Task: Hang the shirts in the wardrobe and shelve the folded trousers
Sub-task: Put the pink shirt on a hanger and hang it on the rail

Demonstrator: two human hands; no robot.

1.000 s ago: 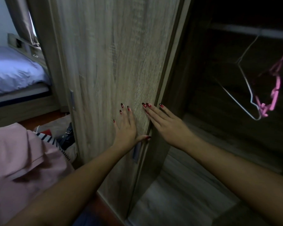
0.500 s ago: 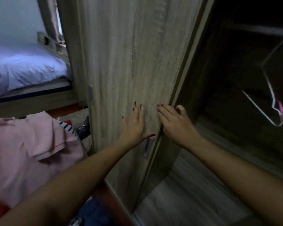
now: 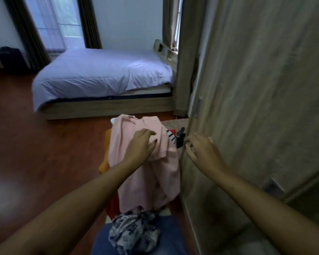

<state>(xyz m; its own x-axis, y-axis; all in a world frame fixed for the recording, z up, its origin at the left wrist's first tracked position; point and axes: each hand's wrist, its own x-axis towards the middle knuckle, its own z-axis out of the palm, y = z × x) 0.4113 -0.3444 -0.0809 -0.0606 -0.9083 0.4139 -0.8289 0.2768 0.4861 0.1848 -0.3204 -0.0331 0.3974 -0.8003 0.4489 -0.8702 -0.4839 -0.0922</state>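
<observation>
A pink shirt (image 3: 147, 173) lies on top of a heap of clothes on the floor, left of the wardrobe door (image 3: 256, 92). My left hand (image 3: 140, 146) rests on the pink shirt, fingers curled down onto the cloth; a firm grip is not visible. My right hand (image 3: 203, 151) hovers with fingers apart beside the wardrobe door's lower edge, holding nothing. Under the pink shirt show a striped garment (image 3: 170, 137), orange cloth (image 3: 104, 164) and red cloth (image 3: 112, 205). A patterned grey garment (image 3: 134, 232) lies on blue cloth (image 3: 166, 236) near me.
A bed (image 3: 103, 74) with a pale cover stands beyond the heap, its wooden base facing me. Red-brown floor (image 3: 44, 144) stretches to the left. A dark box (image 3: 9, 59) stands at the far left by the curtained windows. The wardrobe's inside is out of view.
My view has swung left, from the wardrobe opening to the clothes heap. Both hands have left the wardrobe door; my left hand has come down on the pink shirt.
</observation>
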